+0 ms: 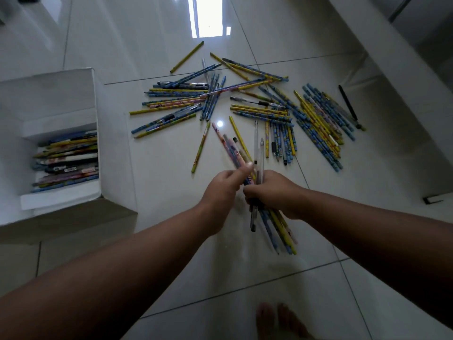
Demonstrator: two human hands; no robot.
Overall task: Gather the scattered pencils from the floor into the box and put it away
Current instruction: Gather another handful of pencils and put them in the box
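I see both hands out over the tiled floor point(166, 182), meeting on one bundle of pencils and pens point(279, 227). My right hand point(272, 192) has its fingers curled round the middle of the bundle. My left hand point(225, 185) pinches the upper part, thumb pressed along the shafts. The bundle is tilted and fans out. Its lower ends hang below the right hand and its tips point toward the heap beyond.

The scattered pencils point(245, 104) lie ahead of the hands in a loose, crossed spread, mostly blue and yellow. The densest rows run along the right side, close to the pale wall base there. One yellow pencil point(187, 56) lies apart at the far edge. A black pen point(348, 104) lies alone at the right rim of the heap.

The white box point(95, 99) stands open to the left, well apart from the heap. It has a layer of pencils point(66, 160) already lying flat inside. A strip of bare tile runs between the box's right wall and the nearest pencils. There is more bare tile under my forearms. A bare foot point(282, 322) shows at the bottom edge, and a small dark object point(432, 200) sits by the right wall.
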